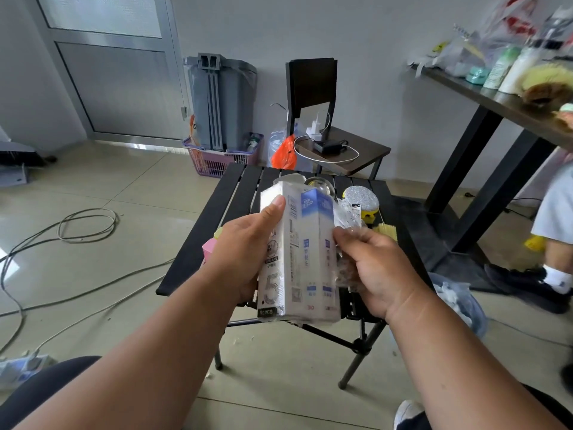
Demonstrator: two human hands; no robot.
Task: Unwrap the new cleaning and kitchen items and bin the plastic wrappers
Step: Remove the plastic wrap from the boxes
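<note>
A white and blue wrapped pack [305, 252] stands upright above the small black slatted table [245, 187]. My left hand [240, 256] grips the pack's left side, thumb on its front. My right hand [372, 268] pinches crinkled clear plastic wrapper [348, 218] at the pack's right edge. Behind the pack on the table lie a silver scouring pad [361, 198], a yellow item, a brush with pale bristles [386, 231] and a clear round thing [322, 187]. A pink block [208, 248] shows beside my left wrist.
A plastic-lined bin [462, 302] with crumpled wrappers stands on the floor at the right. Beyond the table are a dark chair [341, 147] with a charger, an orange bag and a purple basket [223, 159]. Cables cross the floor left. Another person's legs [555, 243] are right.
</note>
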